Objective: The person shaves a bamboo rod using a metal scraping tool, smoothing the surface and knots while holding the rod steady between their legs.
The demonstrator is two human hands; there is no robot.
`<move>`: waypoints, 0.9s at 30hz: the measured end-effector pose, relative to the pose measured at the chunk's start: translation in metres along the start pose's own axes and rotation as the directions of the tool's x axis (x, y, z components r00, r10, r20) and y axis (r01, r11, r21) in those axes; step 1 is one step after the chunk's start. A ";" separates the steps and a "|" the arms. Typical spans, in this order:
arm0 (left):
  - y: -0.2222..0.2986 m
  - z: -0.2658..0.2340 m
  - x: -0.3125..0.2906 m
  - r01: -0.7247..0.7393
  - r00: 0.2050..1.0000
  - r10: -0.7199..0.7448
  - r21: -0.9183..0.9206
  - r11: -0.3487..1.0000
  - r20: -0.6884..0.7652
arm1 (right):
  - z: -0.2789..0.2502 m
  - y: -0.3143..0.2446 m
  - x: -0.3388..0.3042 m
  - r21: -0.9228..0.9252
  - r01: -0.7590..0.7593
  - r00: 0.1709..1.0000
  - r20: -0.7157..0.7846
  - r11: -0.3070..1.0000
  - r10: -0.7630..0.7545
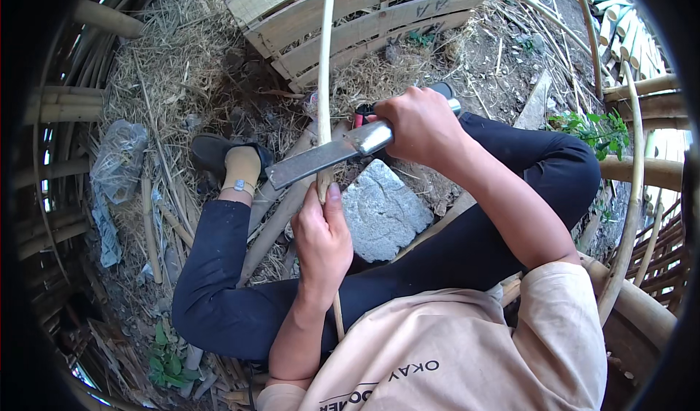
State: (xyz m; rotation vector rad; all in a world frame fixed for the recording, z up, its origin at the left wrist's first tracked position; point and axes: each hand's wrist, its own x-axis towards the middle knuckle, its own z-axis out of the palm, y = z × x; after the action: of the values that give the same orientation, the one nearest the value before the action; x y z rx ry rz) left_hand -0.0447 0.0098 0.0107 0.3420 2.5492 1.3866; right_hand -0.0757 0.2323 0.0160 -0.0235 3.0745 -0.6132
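Gripping one pale stick [326, 54], the left hand [321, 240] closes around it at the centre of the frame; the stick extends above and below. The right hand [423, 128], upper right of centre, clasps one broad knife [313, 162] crossing the stick. One grey stone [385, 210] lies near. The stick looks slender, slightly bent.

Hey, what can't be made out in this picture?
In the head view:
Handle of the blade: mostly covered by the right hand.
Part of the stick: hidden behind the blade and left hand.
Bamboo pile: cut off by the dark lens rim.
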 end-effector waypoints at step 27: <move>0.004 0.006 -0.010 0.291 0.952 -0.194 -0.495 0.819 0.238 | 0.008 0.008 -0.005 0.074 0.036 0.998 -0.053 0.997 -0.032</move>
State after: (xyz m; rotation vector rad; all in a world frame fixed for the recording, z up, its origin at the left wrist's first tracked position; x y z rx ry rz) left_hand -0.0326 0.0137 0.0115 0.0319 1.8831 1.7760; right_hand -0.0703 0.2367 0.0052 -0.0598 3.1041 -0.7427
